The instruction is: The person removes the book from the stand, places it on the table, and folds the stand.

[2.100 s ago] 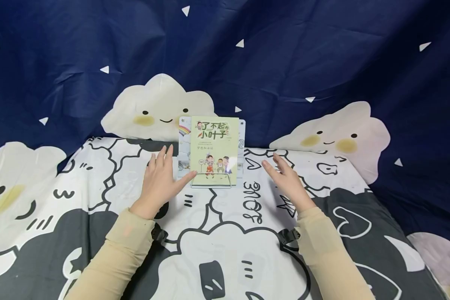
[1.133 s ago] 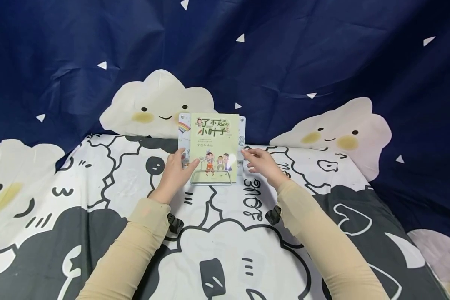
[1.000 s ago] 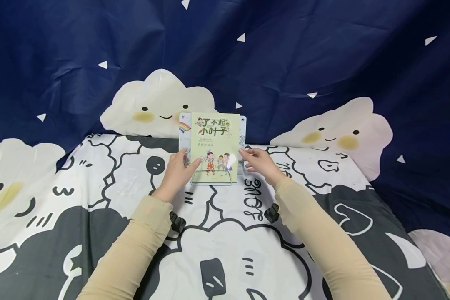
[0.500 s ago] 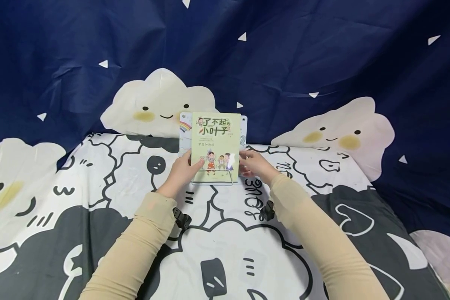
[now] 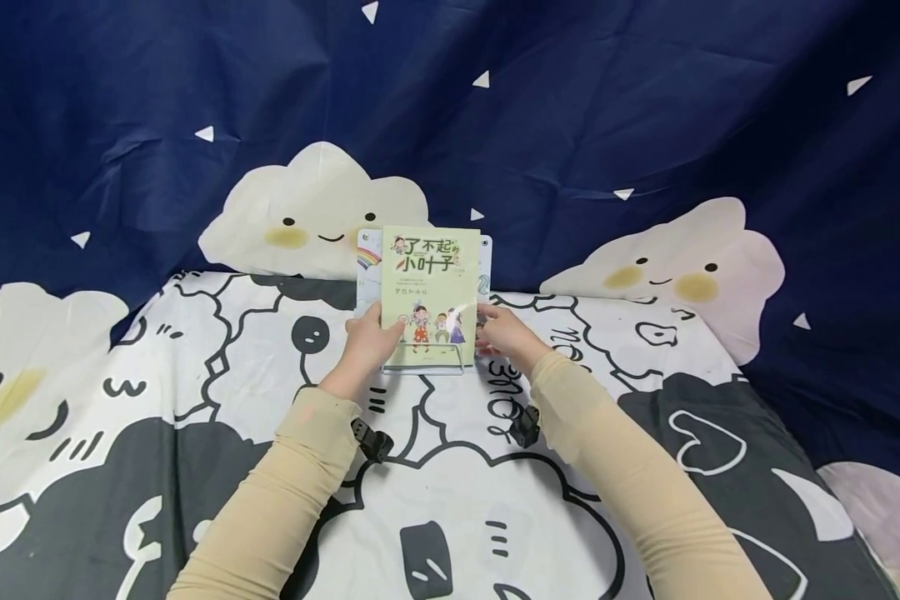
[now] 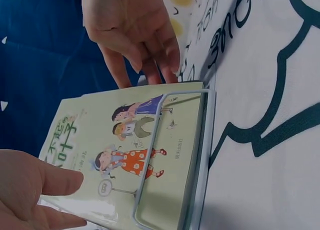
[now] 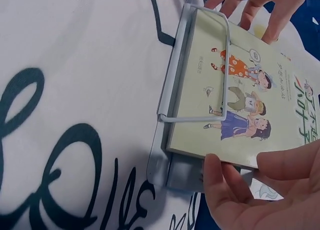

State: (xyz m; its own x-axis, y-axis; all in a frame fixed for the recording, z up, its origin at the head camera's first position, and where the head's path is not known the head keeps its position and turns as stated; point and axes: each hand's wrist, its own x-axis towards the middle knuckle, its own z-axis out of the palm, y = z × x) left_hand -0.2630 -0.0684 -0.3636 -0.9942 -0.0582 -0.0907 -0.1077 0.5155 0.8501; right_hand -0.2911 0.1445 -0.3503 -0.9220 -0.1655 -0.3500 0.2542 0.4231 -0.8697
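Note:
A pale green book (image 5: 430, 279) with cartoon children on its cover leans upright on a book stand (image 5: 368, 287). The stand's printed back board shows a rainbow, and its wire bar (image 7: 195, 119) crosses the lower cover. My left hand (image 5: 369, 340) holds the book's left edge, with the thumb on the cover. At the opposite edge my right hand (image 5: 512, 333) grips the book, its thumb (image 7: 282, 162) at the front and fingers along the side. The fingers behind the book are partly hidden.
A black-and-white patterned cloth (image 5: 480, 500) covers the surface under the stand. Behind it hangs a dark blue curtain (image 5: 540, 100) with triangles and smiling clouds. A small black camera sits on each wrist.
Both hands have come in from beside the stand to the book's two side edges, and their fingers have closed on it. The book and stand have stayed in place.

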